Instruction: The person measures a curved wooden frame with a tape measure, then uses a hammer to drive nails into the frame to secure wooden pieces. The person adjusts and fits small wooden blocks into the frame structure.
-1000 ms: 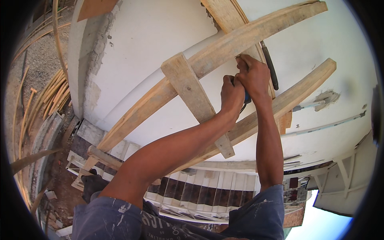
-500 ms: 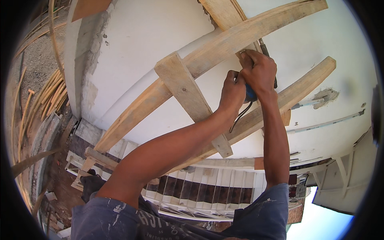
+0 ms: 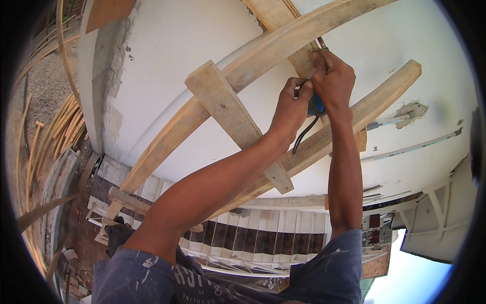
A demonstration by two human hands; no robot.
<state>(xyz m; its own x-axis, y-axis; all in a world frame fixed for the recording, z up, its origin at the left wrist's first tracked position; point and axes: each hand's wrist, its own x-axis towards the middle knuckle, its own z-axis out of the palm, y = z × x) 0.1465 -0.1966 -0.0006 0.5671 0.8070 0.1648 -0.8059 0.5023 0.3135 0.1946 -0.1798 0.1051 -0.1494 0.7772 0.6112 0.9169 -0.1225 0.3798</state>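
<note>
A blue tape measure (image 3: 317,105) with a black cord loop hangs at my left hand (image 3: 294,105), whose fingers are closed on it. My right hand (image 3: 334,81) is closed just above and right of it, with thumb and forefinger at the edge of a wooden crosspiece (image 3: 302,62). A thin metal-shafted tool (image 3: 322,43) sticks out above the right hand; its lower part is hidden behind the hand. Both hands are between two long wooden rails (image 3: 276,45) of a ladder-like frame, near the upper rail. Another crosspiece (image 3: 230,114) lies left of my hands.
A white plastered wall (image 3: 172,66) stands behind the frame, with blue-grey pipes (image 3: 415,146) set into it at right. Far below lie a striped tiled surface (image 3: 263,235) and white railings. Bamboo poles (image 3: 66,124) and gravel are at left.
Both hands and the tape measure have shifted slightly up against the frame. The metal-shafted tool has turned, and its dark handle no longer shows. The view has tilted a little.
</note>
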